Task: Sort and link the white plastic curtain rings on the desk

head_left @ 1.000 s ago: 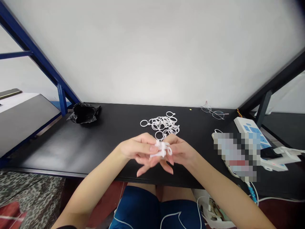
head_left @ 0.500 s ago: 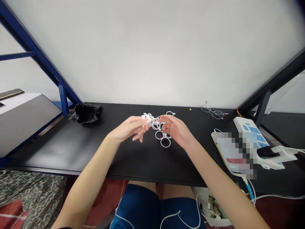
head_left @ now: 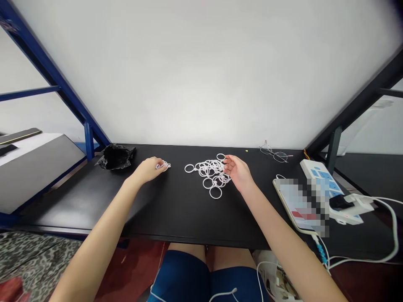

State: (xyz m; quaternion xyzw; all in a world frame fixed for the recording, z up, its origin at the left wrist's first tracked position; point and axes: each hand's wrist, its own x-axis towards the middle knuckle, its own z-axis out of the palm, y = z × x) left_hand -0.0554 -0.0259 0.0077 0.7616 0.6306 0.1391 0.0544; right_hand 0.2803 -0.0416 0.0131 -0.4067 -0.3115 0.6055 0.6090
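To the left of the white ring pile (head_left: 214,163), a small white bundle (head_left: 167,165) is partly covered by the left hand (head_left: 147,169); whether it is pinched cannot be told. The pile's right edge is obscured by the right hand (head_left: 238,171), fingers curled, any grip indiscernible.

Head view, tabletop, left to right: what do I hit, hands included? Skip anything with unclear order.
Black plastic bag → left hand → pile of white rings → right hand → glasses → power strip.
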